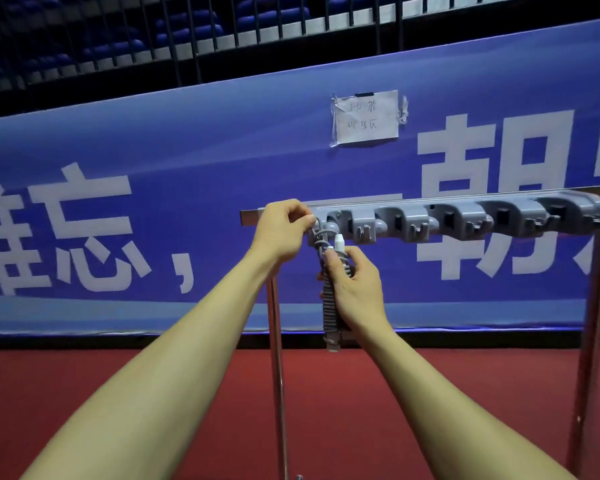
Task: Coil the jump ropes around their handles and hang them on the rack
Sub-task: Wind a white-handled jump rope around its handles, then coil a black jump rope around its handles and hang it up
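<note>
1. The person stands facing a grey rack (pixel 465 220) fixed along a steel bar (pixel 250 216), both bare arms stretched out to its left end.
2. The left hand (pixel 283 228) is up at that end of the rack. Its fingers are curled in, and thumb and forefinger pinch a loose turn of the rope (pixel 329 311) right against the end hook.
3. I cannot tell from here whether that turn is already over the hook or only held against it.
4. The right hand (pixel 355 282) is just below and closes round the bundle, thumb on the near side and fingers wrapped behind.
5. The grey rope is wound in tight turns around its handles, and the bundle hangs upright under the left end of the rack.
6. A white handle tip (pixel 338 241) pokes out above the right hand, just under the rack. Another pale end shows at the bottom of the coil.
7. Two steel legs (pixel 276 375) hold the bar up from a red floor (pixel 413 410).
8. Behind the rack hangs a blue banner (pixel 187 150) with large white characters, and a handwritten paper note (pixel 366 117) is taped to it above the rack.
9. Above the banner runs a dark railing (pixel 187 36), with blue seats (pixel 194 29) behind it.
</note>
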A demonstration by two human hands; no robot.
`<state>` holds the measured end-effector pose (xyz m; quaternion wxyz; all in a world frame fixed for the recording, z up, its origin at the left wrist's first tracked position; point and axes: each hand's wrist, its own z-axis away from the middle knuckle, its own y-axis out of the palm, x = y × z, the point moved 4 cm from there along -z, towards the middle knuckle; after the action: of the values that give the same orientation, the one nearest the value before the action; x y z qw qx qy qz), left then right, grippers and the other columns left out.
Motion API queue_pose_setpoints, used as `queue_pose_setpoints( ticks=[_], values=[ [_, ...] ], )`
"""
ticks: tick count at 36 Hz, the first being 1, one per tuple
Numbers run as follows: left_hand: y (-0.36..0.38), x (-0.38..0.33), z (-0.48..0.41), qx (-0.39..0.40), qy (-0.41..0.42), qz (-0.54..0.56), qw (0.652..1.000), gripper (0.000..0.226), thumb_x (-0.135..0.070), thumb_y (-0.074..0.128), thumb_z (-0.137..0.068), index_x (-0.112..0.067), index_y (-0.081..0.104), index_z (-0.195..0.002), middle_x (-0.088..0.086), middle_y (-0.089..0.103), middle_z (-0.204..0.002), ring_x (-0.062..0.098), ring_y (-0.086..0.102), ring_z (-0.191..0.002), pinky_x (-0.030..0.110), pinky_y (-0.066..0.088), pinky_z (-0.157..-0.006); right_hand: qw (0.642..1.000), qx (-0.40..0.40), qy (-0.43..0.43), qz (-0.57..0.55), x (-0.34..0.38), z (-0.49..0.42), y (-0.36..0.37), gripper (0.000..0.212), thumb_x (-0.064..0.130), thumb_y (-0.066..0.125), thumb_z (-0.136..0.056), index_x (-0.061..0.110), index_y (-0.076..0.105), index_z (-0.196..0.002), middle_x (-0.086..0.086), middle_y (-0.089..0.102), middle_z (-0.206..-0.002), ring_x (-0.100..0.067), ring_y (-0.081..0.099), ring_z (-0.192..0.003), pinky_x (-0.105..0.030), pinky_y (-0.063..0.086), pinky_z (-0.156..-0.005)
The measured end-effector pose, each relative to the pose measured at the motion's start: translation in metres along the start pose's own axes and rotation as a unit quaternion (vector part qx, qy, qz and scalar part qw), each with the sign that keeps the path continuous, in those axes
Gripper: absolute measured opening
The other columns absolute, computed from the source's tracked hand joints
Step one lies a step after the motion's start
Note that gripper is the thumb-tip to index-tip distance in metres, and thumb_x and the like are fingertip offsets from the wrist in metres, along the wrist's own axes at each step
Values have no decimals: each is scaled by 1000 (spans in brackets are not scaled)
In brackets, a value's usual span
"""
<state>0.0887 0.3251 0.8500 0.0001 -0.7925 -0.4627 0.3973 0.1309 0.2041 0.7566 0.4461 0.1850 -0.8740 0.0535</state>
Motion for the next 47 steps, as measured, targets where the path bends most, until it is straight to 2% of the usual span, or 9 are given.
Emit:
queue_pose_setpoints(
  ticks=[10, 14, 19, 23, 26, 34, 39, 42, 47],
  values=[
    [13, 17, 2, 30, -57, 57, 996, 10, 2, 59, -92, -7, 61, -91, 4, 61, -73, -1, 53, -47, 12, 43, -50, 998, 19, 52, -24, -26, 0, 1, 18, 39, 56, -97, 26, 60, -86, -8, 69, -73, -17, 60, -60, -49, 54, -67],
    [18, 21, 13, 19, -20, 73, 997, 14, -3, 53, -97, -10, 65, -95, 0, 62, -72, 0, 54, -55, 17, 47, -57, 997, 32, 64, -39, -32, 2, 3, 15, 36, 56, -98, 23, 61, -92, -9, 70, -75, -18, 62, -60, -49, 56, -69],
    [28, 41, 33, -37, -42, 132, 990, 16, -10, 55, -98, -26, 58, -95, 8, 67, -99, 15, 61, -82, 33, 54, -72, 997, 47, 59, -32, -39, 2, 0, 12, 34, 58, -97, 22, 61, -95, -4, 68, -75, -20, 63, -60, -46, 56, -68],
    [42, 54, 51, -36, -74, 133, 988, 15, -11, 58, -96, -25, 58, -91, 0, 66, -93, 14, 60, -79, 41, 55, -78, 997, 41, 58, 9, -49, -2, 0, 16, 48, 59, -90, 33, 61, -92, 2, 69, -76, -21, 67, -69, -56, 55, -76],
    [49, 59, 62, -10, -90, 159, 983, 11, -11, 58, -96, -21, 60, -92, 0, 67, -94, 12, 65, -84, 31, 57, -81, 997, 53, 55, 30, -48, -5, 1, 25, 60, 54, -83, 38, 60, -95, 0, 71, -86, -26, 69, -83, -56, 53, -82],
    [41, 69, 75, 29, -82, 118, 989, 13, -10, 61, -94, -17, 64, -105, -6, 70, -102, -3, 64, -92, 18, 52, -83, 994, 90, 67, 20, -48, -6, -7, 31, 37, 60, -95, 24, 54, -123, 1, 72, -103, -9, 68, -93, -30, 54, -82],
    [42, 78, 90, 31, -108, 114, 987, 17, -12, 63, -93, -17, 60, -110, -6, 66, -108, 9, 63, -103, 29, 51, -91, 992, 95, 70, 49, -45, -3, -7, 27, 38, 57, -97, 27, 54, -120, 0, 72, -104, -14, 68, -97, -35, 54, -86],
    [40, 78, 98, 14, -110, 92, 990, 14, -11, 63, -93, -12, 59, -106, -5, 63, -103, 5, 60, -94, 23, 50, -85, 991, 85, 71, 75, -44, 2, -12, 29, 40, 59, -95, 28, 54, -121, 3, 67, -114, -13, 62, -110, -37, 50, -94],
    [43, 80, 128, 37, -95, 24, 994, 6, -10, 63, -92, -11, 58, -95, -4, 62, -87, 7, 57, -78, 10, 41, -68, 978, 52, 71, 191, -37, 29, -37, 26, 36, 60, -95, 19, 58, -114, 4, 64, -100, -14, 59, -94, -29, 44, -79]
  ],
)
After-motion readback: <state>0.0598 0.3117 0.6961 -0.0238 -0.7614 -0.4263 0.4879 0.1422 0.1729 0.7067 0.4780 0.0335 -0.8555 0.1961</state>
